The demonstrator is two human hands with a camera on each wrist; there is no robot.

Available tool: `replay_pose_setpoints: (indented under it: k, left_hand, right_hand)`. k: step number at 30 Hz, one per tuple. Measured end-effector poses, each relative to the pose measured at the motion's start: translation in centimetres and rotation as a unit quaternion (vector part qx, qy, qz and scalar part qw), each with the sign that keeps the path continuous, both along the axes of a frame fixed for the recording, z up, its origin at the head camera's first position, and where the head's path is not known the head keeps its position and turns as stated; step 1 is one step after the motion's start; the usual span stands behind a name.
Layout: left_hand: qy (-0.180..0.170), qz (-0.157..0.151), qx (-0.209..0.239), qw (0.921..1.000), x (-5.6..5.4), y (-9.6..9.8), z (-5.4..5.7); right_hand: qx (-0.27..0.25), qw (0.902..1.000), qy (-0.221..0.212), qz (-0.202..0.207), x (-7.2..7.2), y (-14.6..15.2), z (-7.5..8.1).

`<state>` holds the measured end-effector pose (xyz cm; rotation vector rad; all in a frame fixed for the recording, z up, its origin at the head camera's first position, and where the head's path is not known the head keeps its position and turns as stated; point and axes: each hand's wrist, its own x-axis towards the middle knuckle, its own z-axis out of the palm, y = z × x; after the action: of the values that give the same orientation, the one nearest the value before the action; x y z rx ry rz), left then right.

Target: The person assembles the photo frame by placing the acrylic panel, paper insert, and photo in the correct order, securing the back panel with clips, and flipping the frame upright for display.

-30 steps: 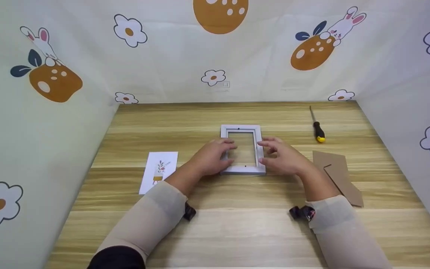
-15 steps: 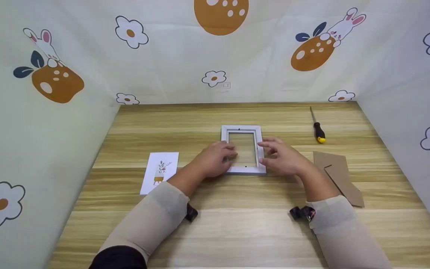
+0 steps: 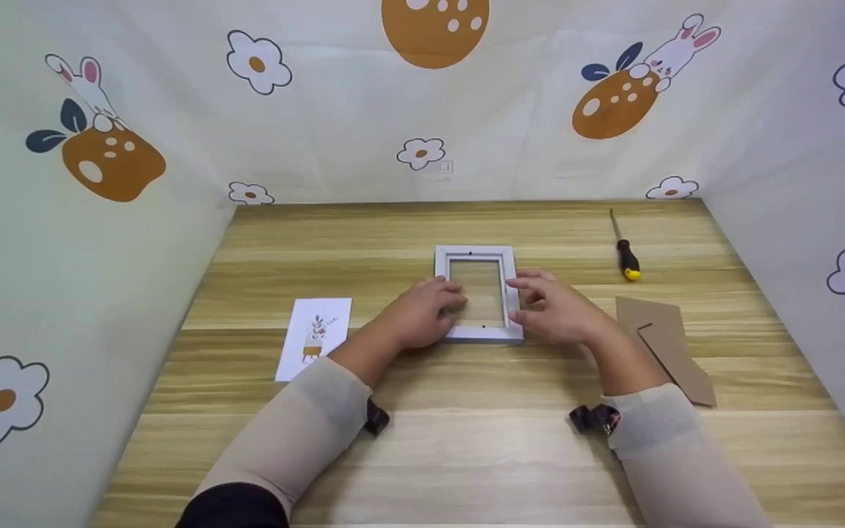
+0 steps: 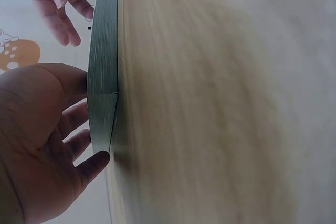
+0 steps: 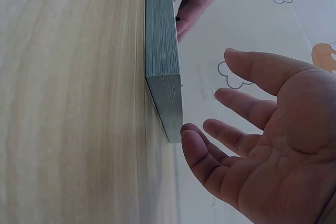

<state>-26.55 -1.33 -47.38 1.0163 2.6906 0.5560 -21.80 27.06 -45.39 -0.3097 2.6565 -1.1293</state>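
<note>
A white picture frame lies on the table with its opening facing up and small black tabs on its inner edges. My left hand holds its left side, fingers curled over the rail toward the opening. In the left wrist view one fingertip of the left hand lies against the frame's grey side. My right hand is at the right rail, fingers loosely bent and spread. The right wrist view shows that right hand with fingertips close to the frame's corner, thumb and fingers apart.
A white card with a flowerpot drawing lies at the left. To the right are a brown backing board with a stand flap and a black-and-yellow screwdriver. Patterned cloth walls border the table.
My left hand's fingers have drawn in closer together over the frame's left rail. The right hand and the frame have barely moved.
</note>
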Motion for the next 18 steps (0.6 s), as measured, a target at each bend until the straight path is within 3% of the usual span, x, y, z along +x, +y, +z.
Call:
replay_pose_setpoints:
  k: [4, 8, 18]
  left_hand:
    - [0.002, 0.012, 0.027, 0.9996, 0.0, -0.4, 0.1]
    - [-0.008, 0.043, 0.053, 0.9976, 0.2, -1.1, 0.3]
    - [-0.029, 0.095, 0.079, 0.9920, 0.9, -3.4, 0.8]
  right_hand:
    - [-0.003, 0.9999, 0.010, 0.007, -0.1, 0.1, -0.2]
    - [0.000, 1.0000, 0.003, 0.003, -0.1, 0.1, -0.2]
    - [0.002, 1.0000, 0.000, 0.004, -0.1, 0.1, -0.2]
